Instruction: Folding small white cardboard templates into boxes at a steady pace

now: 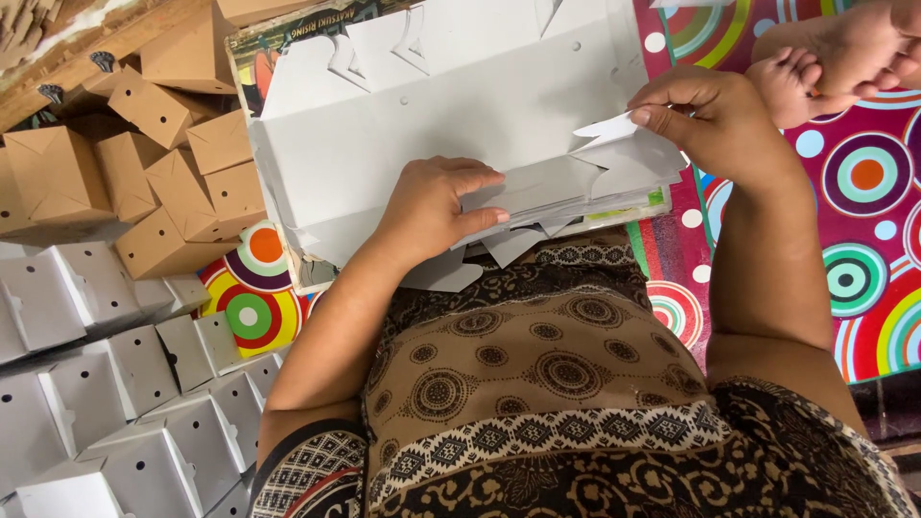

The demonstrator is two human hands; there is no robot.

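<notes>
We see a stack of flat white card blanks (451,125) lying across the lap, its long axis running left to right, from the brown boxes' side toward the patterned mat (863,173). Both hands work at its near edge.

Our left hand (436,206) lies palm down on the blanks near the middle of that near edge, fingers stretched toward the right and pressing flat on the top sheet (537,187); it is open and holds the card down without gripping it.

Our right hand (715,120) is at the right end of the same edge. Its thumb and fingers are closed in a pinch on a pointed white flap (614,129) (the flap is lifted a little above the sheets under it). The flap lies just to the left of the right hand and well to the right of the left hand's fingertips, so the right hand is much the nearer one to it. The lifted flap points left, back along the long axis toward the left hand.

Folded brown boxes (144,163) are heaped at the far left, and folded white boxes (125,403) are packed together below them, near our left elbow. A bare foot (844,53) rests on the mat beyond the right hand, close to it but apart.
</notes>
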